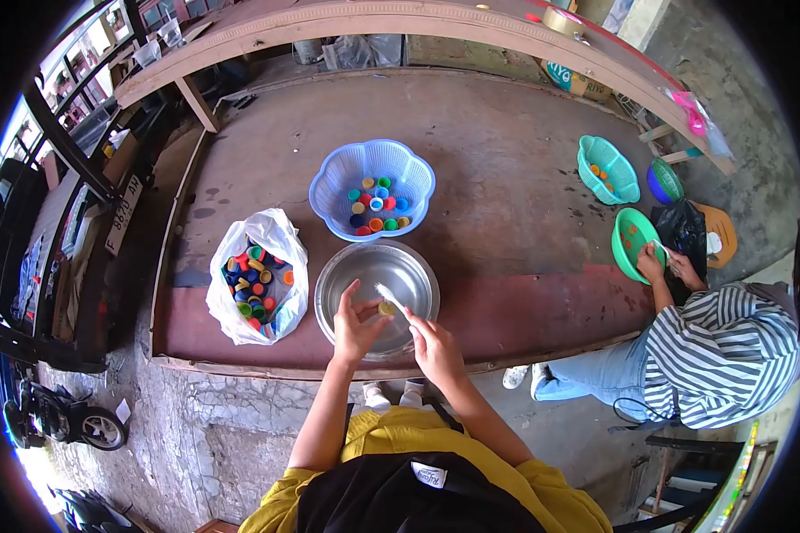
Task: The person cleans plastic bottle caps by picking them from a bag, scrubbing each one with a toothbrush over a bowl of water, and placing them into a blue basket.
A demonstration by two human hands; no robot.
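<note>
Over the metal bowl, my left hand pinches a small yellowish cap. My right hand grips a white brush, its shaft beside the cap. Liquid seems to lie in the bowl, partly hidden by my hands. Just beyond the bowl stands a blue plastic basket with several coloured caps on its bottom. To the left, an open white plastic bag holds many coloured caps.
At the right a person in a striped top works over a green bowl. Near it are a teal basket, a blue-green ball-like bowl and a black bag. A wooden bench runs along the table's far side.
</note>
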